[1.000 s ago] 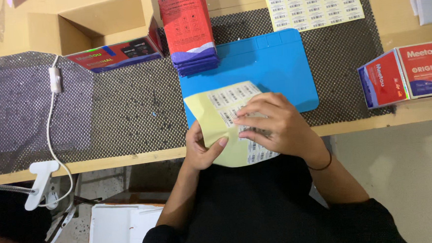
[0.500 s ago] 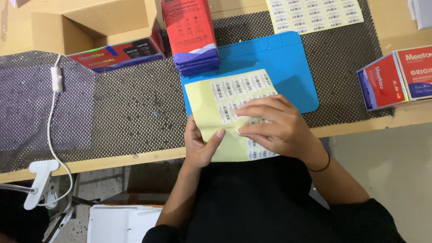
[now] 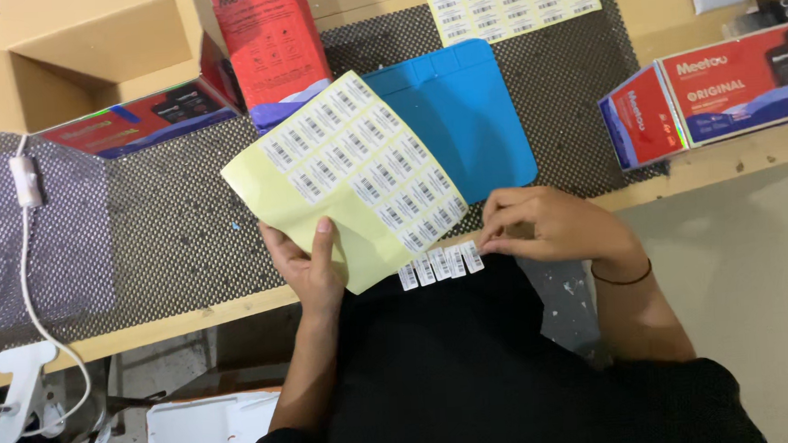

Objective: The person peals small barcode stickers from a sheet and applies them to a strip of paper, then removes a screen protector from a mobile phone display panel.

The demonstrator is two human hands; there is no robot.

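Observation:
My left hand pinches the lower edge of a yellow backing sheet that carries rows of small white barcode labels, lifted and tilted over the table's front edge. My right hand holds the right end of a short strip of several peeled barcode labels, which hangs just below the sheet against my black shirt. A blue silicone mat lies behind the sheet on the black mesh table cover.
A tall red box stands at the back centre on a blue stack. A red and blue box lies at the right, another beside a cardboard carton at left. A second label sheet lies at the back. A white cable hangs left.
The yellow sheet has swung up and to the left in my left hand. My right hand has pulled away to the right with a strip of labels peeled off the sheet.

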